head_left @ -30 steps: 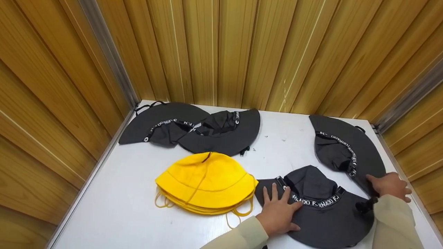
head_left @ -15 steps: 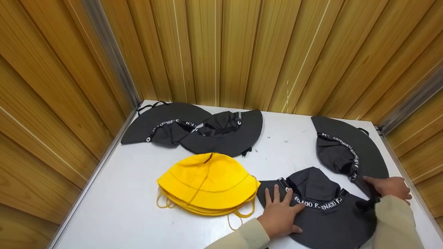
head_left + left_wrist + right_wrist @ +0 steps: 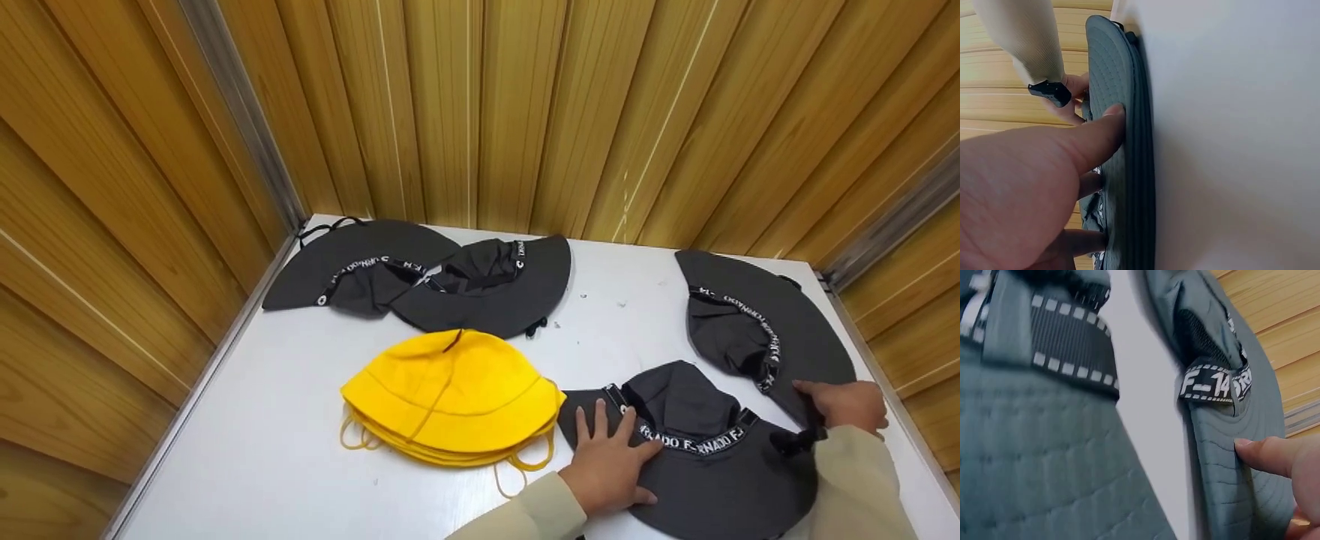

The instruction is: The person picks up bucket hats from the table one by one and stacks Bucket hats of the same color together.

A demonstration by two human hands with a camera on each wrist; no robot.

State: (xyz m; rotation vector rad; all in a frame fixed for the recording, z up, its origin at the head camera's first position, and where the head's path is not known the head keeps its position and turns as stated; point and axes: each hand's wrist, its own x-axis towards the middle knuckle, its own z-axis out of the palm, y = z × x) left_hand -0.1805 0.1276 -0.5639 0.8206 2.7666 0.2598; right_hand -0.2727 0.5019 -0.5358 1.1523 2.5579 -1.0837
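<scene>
The right hat (image 3: 799, 330) lies folded near the right edge of the desk (image 3: 240, 435) and should be light and soft, its stitched brim (image 3: 1219, 461) the firmer hold. The right hand (image 3: 851, 405) pinches that brim, fingertips hidden; the left hand (image 3: 606, 469) rests, fingers (image 3: 600, 420) spread, on the front hat (image 3: 720, 487), whose layers are hard to count.

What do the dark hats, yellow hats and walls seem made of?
The dark hats look like matte fabric, perhaps cotton or polyester: stitched rows line their brims. The yellow hats look like soft, dull cloth, seamed, fibre unclear. The walls are ridged and slightly glossy, with wood grain; real wood or printed sheet, I can't tell.
</scene>
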